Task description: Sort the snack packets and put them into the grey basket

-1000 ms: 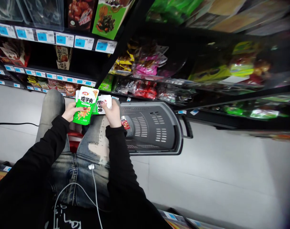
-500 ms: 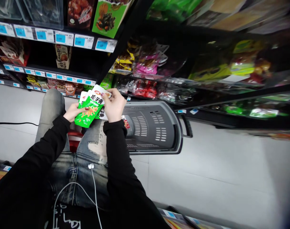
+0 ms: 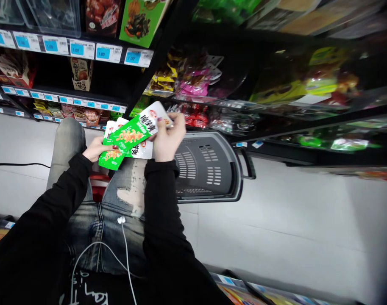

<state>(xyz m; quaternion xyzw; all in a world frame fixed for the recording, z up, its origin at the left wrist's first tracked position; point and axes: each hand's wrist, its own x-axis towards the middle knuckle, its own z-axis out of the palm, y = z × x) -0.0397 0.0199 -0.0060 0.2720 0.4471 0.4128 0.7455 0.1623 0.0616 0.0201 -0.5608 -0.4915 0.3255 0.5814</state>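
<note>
Above the white tiled floor (image 3: 276, 237), beside snack shelves (image 3: 85, 91) and a grey basket (image 3: 212, 169) — your right hand (image 3: 168, 142) pinches one green packet (image 3: 132, 133); your left hand (image 3: 96, 149) clasps the other packets (image 3: 110, 157), fingers closed.

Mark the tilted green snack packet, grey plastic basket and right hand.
Tilted green snack packet (image 3: 131, 134), head view, printed front.
Grey plastic basket (image 3: 212, 171), head view, slotted inner surface.
Right hand (image 3: 167, 142), head view, back of hand.

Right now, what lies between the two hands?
In the head view, green-and-white snack packets span the gap: the left hand holds the lower ones, the right hand pinches the top packet.
</note>
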